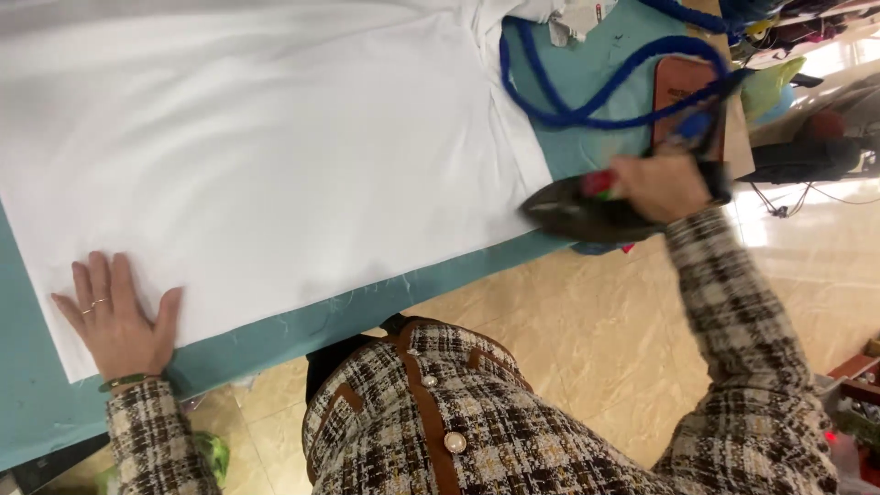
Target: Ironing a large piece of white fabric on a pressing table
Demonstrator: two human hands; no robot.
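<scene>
Fabric pressing at a padded board, viewed from above. At far left the left hand (117, 316) lies flat with fingers spread, palm down on the near corner of the white fabric (266, 156); it grasps nothing, and its placement appears to pin the cloth so that it stays taut and does not slide. A ring shows on one finger and a green bracelet (126, 379) at the wrist. The white fabric covers most of the teal ironing board (41, 403), whose bare cover shows along the near edge and at the left end; loose threads lie on that edge. Centre foreground: the person's checked tweed jacket (440, 412) with brown trim and pearl-like buttons, above a pale tiled floor (587, 339). To the right, the right hand (662, 183) is clenched around the handle of a dark iron (587, 213), which sits at the right edge of the fabric, its tip pointing left toward the cloth, held low as if the sole rests on the board. Behind it a thick blue cord (568, 96) loops across the board, kept clear of the fabric, beside a brown iron rest (683, 92).
</scene>
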